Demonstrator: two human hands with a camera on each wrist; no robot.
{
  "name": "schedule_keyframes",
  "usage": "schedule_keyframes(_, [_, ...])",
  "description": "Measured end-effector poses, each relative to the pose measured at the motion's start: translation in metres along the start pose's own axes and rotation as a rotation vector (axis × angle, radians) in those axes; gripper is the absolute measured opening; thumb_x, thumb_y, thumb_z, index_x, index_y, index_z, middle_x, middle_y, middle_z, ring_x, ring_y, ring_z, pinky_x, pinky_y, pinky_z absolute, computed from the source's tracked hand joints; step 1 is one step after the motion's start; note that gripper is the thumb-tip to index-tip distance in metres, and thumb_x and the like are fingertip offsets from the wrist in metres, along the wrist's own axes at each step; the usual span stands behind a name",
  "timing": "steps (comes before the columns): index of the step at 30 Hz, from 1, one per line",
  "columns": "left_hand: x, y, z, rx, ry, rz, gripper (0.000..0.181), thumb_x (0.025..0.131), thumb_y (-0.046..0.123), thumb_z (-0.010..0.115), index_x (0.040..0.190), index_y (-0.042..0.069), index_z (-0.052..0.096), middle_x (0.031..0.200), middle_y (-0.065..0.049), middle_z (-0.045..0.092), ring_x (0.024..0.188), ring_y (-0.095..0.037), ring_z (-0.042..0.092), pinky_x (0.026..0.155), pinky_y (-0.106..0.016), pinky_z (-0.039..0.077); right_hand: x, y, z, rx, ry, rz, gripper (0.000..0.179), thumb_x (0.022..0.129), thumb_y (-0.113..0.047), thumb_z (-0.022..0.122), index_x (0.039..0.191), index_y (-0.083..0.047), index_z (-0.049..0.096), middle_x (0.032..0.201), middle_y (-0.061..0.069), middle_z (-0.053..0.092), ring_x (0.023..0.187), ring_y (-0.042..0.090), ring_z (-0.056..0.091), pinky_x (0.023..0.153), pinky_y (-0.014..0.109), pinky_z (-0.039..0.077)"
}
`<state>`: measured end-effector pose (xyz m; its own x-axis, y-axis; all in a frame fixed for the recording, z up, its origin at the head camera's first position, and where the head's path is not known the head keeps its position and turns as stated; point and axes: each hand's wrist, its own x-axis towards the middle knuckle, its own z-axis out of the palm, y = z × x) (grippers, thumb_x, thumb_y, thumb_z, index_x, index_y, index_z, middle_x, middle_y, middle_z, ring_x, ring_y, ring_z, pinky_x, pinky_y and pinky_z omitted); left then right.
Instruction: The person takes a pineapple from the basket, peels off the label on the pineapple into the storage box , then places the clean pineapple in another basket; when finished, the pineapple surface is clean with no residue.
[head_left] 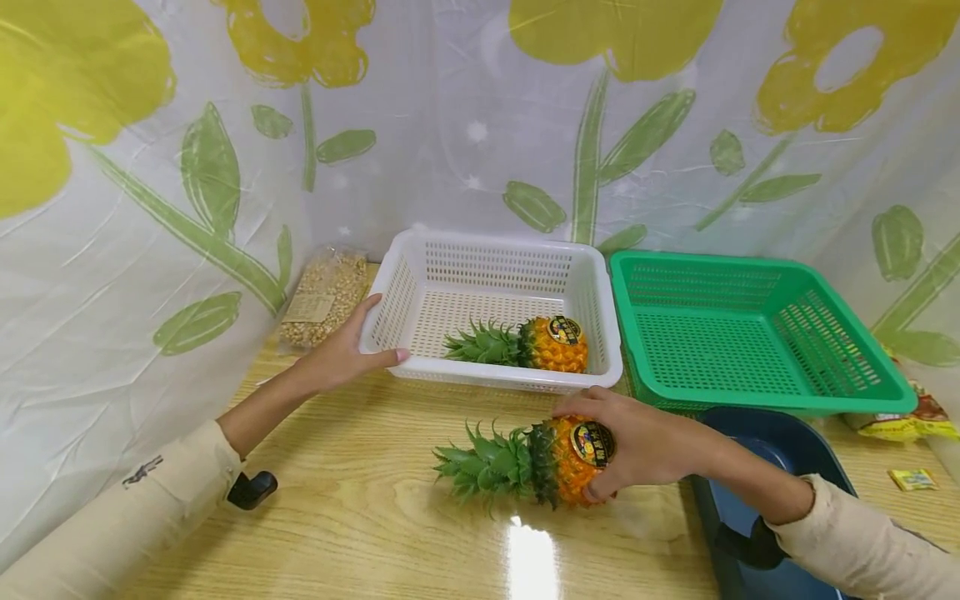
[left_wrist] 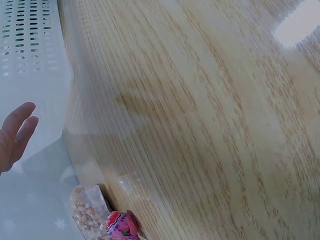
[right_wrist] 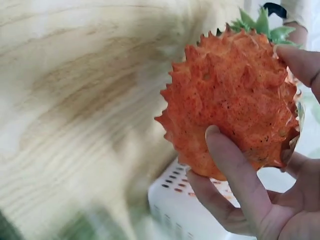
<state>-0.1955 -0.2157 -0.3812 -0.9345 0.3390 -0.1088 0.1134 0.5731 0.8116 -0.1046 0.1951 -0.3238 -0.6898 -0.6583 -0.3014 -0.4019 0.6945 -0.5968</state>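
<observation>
My right hand [head_left: 647, 437] grips a small pineapple [right_wrist: 235, 100] at its orange body. The thumb and fingers are spread round the fruit, and its green crown [head_left: 483, 461] points left, low over the table in front of the white basket [head_left: 491, 374]. A gold-and-black round label faces up on it. A second pineapple [head_left: 553, 343] lies inside that basket near the front wall, crown to the left. At the basket's front left corner rests my left hand [head_left: 341, 354], its thumb along the front rim and its fingers extended by the left side.
A green basket [head_left: 765, 398] stands right of the white one. Before it is a dark blue bin [head_left: 780, 542], under my right forearm. A clear bag of kernels [head_left: 322, 300] leans at the left, near a pink-wrapped candy [left_wrist: 121, 226]. A small yellow packet [head_left: 912, 479] lies far right.
</observation>
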Motion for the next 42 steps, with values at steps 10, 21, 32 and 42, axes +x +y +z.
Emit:
schedule_keyframes(10, [0.001,0.000,0.001,0.005,-0.003,-0.003,0.111,0.090,0.048,0.072,0.162,0.019,-0.007,0.164,-0.028,0.015,0.146,-0.052,0.026,0.113,-0.072,0.023,0.012,0.009,0.024,0.016,0.055,0.071,0.089,0.070,-0.032,0.086,0.149,-0.014,0.048,0.139,0.015,0.047,0.123,0.035,0.052,0.092,0.056,0.051])
schedule_keyframes(21, [0.001,-0.002,0.002,0.028,0.005,-0.016,0.111,0.090,0.052,0.071,0.162,0.021,-0.007,0.165,-0.026,0.011,0.147,-0.053,0.022,0.113,-0.073,0.020,0.012,0.011,0.031,0.055,0.101,0.096,0.085,0.073,-0.035,0.083,0.146,-0.009,0.049,0.147,0.018,0.046,0.131,0.041,0.048,0.098,0.063,0.047])
schedule_keyframes(32, [-0.001,0.000,0.001,0.011,-0.001,0.003,0.110,0.091,0.046,0.072,0.162,0.018,-0.008,0.163,-0.028,0.018,0.145,-0.051,0.028,0.114,-0.071,0.022,0.012,0.017,0.033,0.132,0.125,0.087,0.087,0.072,-0.039,0.086,0.145,-0.009,0.049,0.145,0.019,0.048,0.131,0.042,0.048,0.101,0.063,0.046])
schedule_keyframes(42, [-0.001,0.002,-0.002,0.136,0.027,0.036,0.107,0.091,0.049,0.070,0.161,0.006,0.001,0.157,-0.032,0.028,0.140,-0.052,0.036,0.112,-0.071,0.026,0.012,0.019,0.035,0.177,0.130,0.091,0.089,0.072,-0.044,0.086,0.146,-0.011,0.049,0.148,0.017,0.048,0.134,0.042,0.046,0.103,0.066,0.042])
